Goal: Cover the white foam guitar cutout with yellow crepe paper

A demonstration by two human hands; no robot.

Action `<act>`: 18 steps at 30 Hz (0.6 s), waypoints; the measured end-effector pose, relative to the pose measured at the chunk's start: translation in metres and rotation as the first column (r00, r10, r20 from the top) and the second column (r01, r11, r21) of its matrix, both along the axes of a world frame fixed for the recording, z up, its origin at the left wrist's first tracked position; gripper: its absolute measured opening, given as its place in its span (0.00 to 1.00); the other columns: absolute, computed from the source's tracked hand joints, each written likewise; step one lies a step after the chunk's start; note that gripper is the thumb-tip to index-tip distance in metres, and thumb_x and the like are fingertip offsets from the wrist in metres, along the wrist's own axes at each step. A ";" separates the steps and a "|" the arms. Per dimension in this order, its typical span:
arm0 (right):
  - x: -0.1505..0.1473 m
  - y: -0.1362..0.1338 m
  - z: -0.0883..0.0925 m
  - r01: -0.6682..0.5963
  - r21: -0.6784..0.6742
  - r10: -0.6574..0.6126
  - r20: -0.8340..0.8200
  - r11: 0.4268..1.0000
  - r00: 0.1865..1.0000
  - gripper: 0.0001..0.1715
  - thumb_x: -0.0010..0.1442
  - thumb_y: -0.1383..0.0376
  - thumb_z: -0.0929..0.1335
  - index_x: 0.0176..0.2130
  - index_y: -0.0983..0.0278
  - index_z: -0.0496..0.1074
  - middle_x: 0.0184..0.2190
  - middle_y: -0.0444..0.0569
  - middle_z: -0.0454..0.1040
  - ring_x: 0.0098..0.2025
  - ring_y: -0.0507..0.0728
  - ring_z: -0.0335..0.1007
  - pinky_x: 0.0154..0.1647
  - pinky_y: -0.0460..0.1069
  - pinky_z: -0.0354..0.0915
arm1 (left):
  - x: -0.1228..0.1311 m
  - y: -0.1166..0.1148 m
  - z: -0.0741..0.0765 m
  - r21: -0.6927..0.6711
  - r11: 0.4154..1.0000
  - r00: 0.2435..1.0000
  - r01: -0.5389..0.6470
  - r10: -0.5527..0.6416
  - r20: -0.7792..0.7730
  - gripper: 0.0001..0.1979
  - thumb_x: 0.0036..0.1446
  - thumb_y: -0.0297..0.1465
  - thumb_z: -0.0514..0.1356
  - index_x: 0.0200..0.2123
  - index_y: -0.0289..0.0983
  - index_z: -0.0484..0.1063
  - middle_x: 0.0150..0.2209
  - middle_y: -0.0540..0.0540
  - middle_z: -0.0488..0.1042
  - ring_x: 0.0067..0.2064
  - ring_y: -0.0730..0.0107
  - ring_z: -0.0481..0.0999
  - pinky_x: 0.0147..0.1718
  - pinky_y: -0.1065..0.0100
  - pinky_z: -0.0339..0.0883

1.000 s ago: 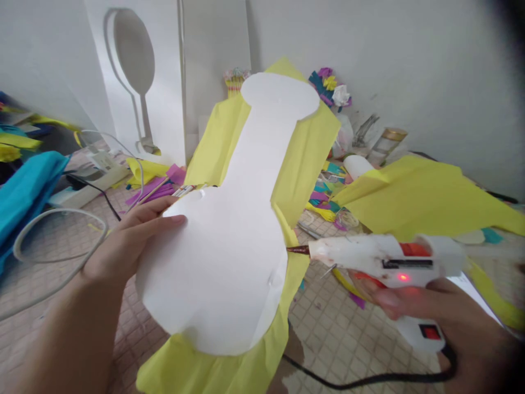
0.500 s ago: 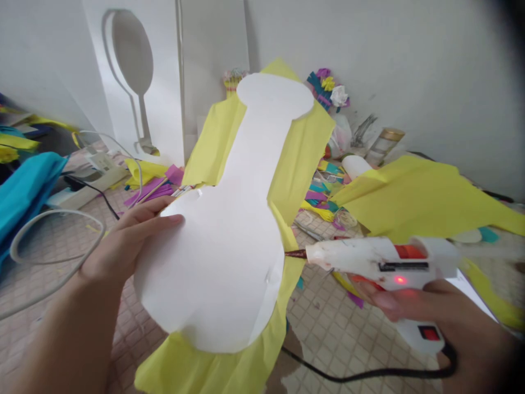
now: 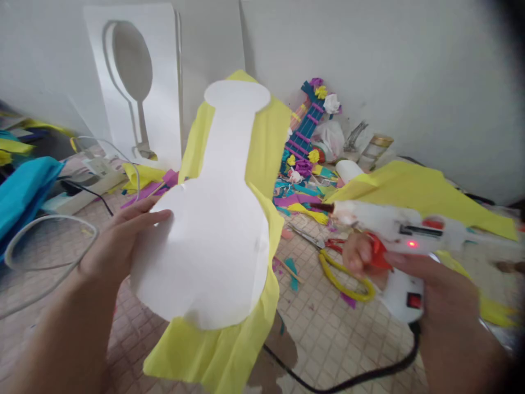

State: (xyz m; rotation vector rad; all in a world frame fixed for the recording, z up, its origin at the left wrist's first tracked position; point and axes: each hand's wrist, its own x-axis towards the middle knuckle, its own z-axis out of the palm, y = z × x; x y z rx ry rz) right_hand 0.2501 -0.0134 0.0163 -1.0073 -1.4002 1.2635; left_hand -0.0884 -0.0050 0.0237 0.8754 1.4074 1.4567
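Over the patterned tabletop [image 3: 324,334], the left hand [image 3: 127,232] is pinching the guitar-shaped white cutout [image 3: 205,246], yellow paper [image 3: 268,142] behind, while the right hand [image 3: 447,290] is gripping a hot-glue gun [image 3: 381,219] clear of it, steady support probably favoring neat gluing.

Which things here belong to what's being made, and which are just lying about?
In use:
white guitar-shaped cutout, held
yellow paper behind it
glue gun, held, pointing toward the cutout

Apparently just lying about:
yellow-handled scissors
blue paper at far left
gold-lidded jar near the wall
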 end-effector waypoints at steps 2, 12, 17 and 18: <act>0.002 0.013 -0.005 0.087 -0.043 -0.084 0.054 0.995 0.995 0.12 0.46 0.57 0.68 0.24 0.63 0.71 0.22 0.49 0.72 0.25 0.56 0.65 0.27 0.51 0.61 | -0.002 0.002 0.002 0.032 0.997 0.997 -0.074 0.072 0.036 0.21 0.35 0.25 0.64 0.39 0.35 0.76 0.25 0.50 0.78 0.18 0.69 0.74 0.14 0.74 0.69; -0.033 0.020 -0.050 0.011 0.100 -0.067 0.581 0.995 0.811 0.13 0.55 0.57 0.62 0.32 0.63 0.69 0.28 0.45 0.71 0.34 0.58 0.66 0.35 0.51 0.60 | 0.003 -0.006 0.017 0.030 0.979 0.953 -0.200 0.187 0.240 0.16 0.46 0.22 0.55 0.39 0.33 0.75 0.24 0.51 0.79 0.21 0.69 0.76 0.21 0.72 0.74; -0.061 0.017 -0.040 -0.098 0.224 -0.079 0.664 0.970 0.743 0.12 0.58 0.59 0.60 0.30 0.63 0.67 0.28 0.45 0.70 0.34 0.56 0.64 0.33 0.48 0.57 | -0.002 -0.005 0.017 0.020 0.985 0.937 -0.174 0.159 0.311 0.16 0.45 0.22 0.55 0.39 0.31 0.74 0.23 0.49 0.78 0.23 0.66 0.78 0.26 0.70 0.75; -0.070 0.018 -0.037 -0.119 0.250 -0.094 0.699 0.961 0.709 0.12 0.58 0.59 0.60 0.30 0.62 0.68 0.29 0.46 0.70 0.36 0.57 0.63 0.35 0.49 0.56 | -0.004 -0.005 0.016 0.021 0.986 0.933 -0.165 0.149 0.326 0.16 0.45 0.22 0.56 0.39 0.31 0.74 0.23 0.49 0.79 0.24 0.65 0.78 0.28 0.69 0.75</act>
